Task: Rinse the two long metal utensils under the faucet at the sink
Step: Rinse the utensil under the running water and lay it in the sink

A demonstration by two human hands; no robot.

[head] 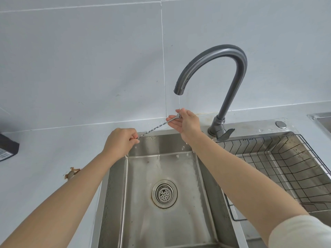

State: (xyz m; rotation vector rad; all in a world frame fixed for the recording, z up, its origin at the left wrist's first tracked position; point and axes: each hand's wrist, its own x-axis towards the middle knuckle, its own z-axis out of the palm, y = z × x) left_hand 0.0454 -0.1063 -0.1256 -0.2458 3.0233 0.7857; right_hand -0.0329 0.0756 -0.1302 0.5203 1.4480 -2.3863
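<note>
Rinsing under way: the left hand [119,142] grips one end of a twisted utensil [154,127] while the right hand [186,121] pinches the other beneath the faucet's [213,54] thin trickle, the shaft between them probably due under the water next.

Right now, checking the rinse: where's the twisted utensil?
Head view, centre: the twisted utensil stretches between left hand and right hand, its far end under the faucet.
</note>
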